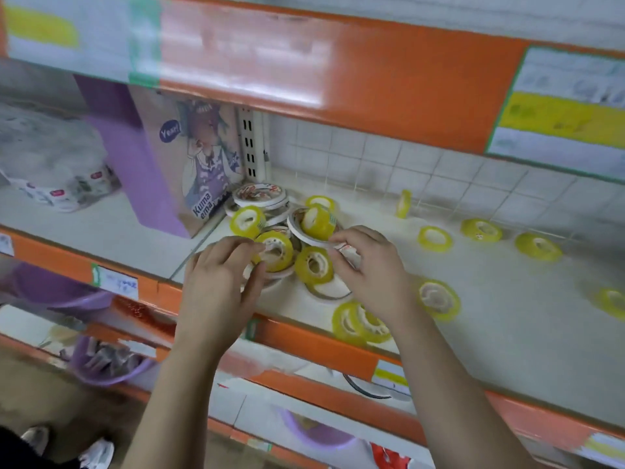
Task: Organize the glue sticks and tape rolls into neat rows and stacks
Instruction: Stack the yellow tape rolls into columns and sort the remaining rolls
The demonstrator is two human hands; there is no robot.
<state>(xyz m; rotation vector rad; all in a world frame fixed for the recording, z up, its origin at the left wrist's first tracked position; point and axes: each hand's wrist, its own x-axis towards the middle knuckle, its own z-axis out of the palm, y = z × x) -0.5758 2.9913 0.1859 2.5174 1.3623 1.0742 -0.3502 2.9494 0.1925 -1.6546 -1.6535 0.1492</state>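
Left hand [220, 275]: grip closed on a yellow tape roll [274, 249], fingertips pinching its near edge. Right hand [370, 265]: fingers curled over the rim of a flat white roll [313, 237], which carries another yellow roll [318, 221] tilted on top (grip looks closed on the white rim, contact partly blurred). Between the hands, one more yellow roll [314, 265] leans on flat rolls. Behind, a stack of white rolls [258, 195] beside a purple box [189, 157]. Loose yellow rolls scattered rightward along the shelf [500, 299], one upright [403, 203] near the tiled wall.
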